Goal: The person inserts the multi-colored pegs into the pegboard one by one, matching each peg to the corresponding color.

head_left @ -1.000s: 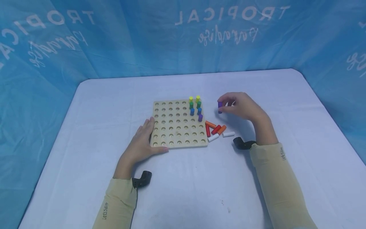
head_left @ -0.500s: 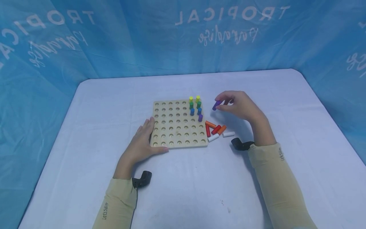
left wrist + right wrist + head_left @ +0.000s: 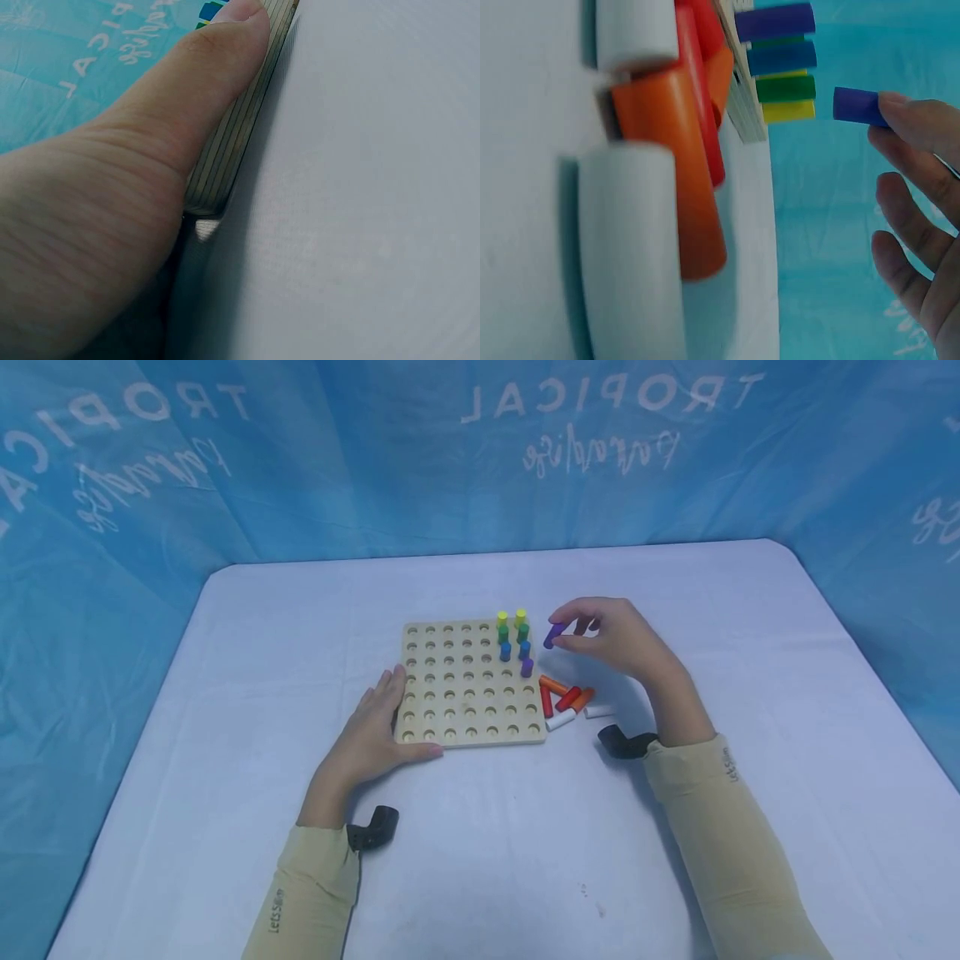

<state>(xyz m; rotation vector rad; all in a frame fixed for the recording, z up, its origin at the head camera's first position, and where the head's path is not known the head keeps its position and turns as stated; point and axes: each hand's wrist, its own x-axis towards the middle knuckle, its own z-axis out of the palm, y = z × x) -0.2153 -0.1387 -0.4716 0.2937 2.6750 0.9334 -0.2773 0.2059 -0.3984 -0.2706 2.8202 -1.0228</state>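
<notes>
A square wooden pegboard (image 3: 459, 704) with rows of round holes lies on the table. Pairs of yellow (image 3: 521, 618), green (image 3: 523, 632) and blue pegs (image 3: 506, 652) stand in its two right-hand columns, with a single purple peg (image 3: 527, 668) below them. My left hand (image 3: 371, 727) rests against the board's near left corner, thumb along the front edge and fingers along the left side. To the right of the board, my right hand (image 3: 611, 635) pinches another purple peg (image 3: 859, 106) between thumb and index finger, tilted in the head view. Its other fingers are loosely bent.
Red (image 3: 546, 700), orange (image 3: 553, 685) and white pegs (image 3: 561, 720) lie loose in a small pile at the board's right edge. A white cloth covers the table (image 3: 480, 860). Blue curtains (image 3: 480, 460) with printed lettering hang behind and at both sides.
My right hand has moved left toward the board, carrying the purple peg, which has tipped from upright to slanted. The left hand and the board stay in place.
</notes>
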